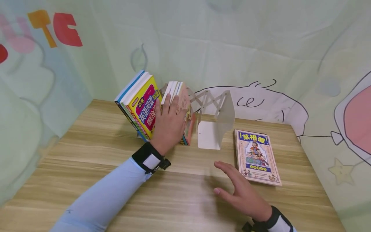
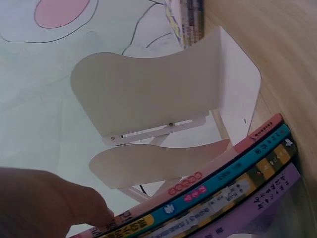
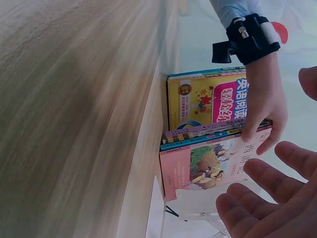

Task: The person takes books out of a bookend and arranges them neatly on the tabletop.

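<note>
My left hand [image 1: 169, 127] holds a small group of thin picture books [image 3: 208, 166] from their spine side. Its thumb lies by the pink book at the right of the group. These books stand tilted in the white expandable bookend [image 1: 209, 135], against a yellow workbook [image 1: 145, 109] and other large books leaning left. In the left wrist view, pink, teal, patterned and purple spines [image 2: 233, 173] show beside the thumb. My right hand [image 1: 243, 196] hovers above the table in front of a flat stack of books [image 1: 258, 158], its fingers spread and holding nothing.
The bookend's right plate [image 1: 227, 111] stands upright, with folding struts [image 1: 207, 100] behind and a gap between it and the pink book. A wood-grain table [image 1: 174, 193] lies beneath everything. Printed fabric [image 1: 246, 48] hangs behind and at both sides.
</note>
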Available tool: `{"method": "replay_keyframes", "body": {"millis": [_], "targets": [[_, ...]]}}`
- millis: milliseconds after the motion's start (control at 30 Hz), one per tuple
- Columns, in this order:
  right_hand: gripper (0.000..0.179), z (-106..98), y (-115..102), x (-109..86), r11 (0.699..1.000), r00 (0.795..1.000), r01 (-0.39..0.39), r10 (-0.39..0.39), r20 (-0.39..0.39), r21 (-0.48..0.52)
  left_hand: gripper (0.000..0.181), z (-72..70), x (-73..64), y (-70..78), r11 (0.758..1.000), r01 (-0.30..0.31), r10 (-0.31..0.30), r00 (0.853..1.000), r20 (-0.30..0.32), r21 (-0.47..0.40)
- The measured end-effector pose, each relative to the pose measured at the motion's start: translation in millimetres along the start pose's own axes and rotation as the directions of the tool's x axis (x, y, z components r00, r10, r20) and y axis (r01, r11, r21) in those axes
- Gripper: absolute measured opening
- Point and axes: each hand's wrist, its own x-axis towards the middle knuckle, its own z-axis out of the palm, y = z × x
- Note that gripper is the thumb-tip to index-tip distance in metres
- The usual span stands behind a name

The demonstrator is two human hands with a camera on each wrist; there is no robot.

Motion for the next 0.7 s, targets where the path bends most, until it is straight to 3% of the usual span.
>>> {"method": "replay_keyframes", "body": {"millis": [233,400,533,700], "targets": [[0.066,2,0,-0.1,1.000,1.000,0.003,-0.003,-0.004,0.001,0.041,4.9,1.1,4.3,1.000,-0.015,0.015,0.999,-0.031,-0.009],[0.067,1,-1,-0.8,1.000,1.000,-0.007,0.007,-0.001,0.009,0.053,4.2,2.9,10.3,0.997,-0.046,0.049,0.998,-0.050,0.057],[0.068,2,-1,-1.0,1.000,1.000,0.001,0.000,-0.008,0.014,0.057,-0.4,4.9,14.2,0.991,-0.095,0.103,0.992,-0.080,0.098],[0.067,2,0,-1.5,1.000,1.000,0.001,-0.001,-0.012,0.021,0.064,-5.4,10.9,16.2,0.990,-0.125,0.133,0.980,-0.147,0.061]]}}
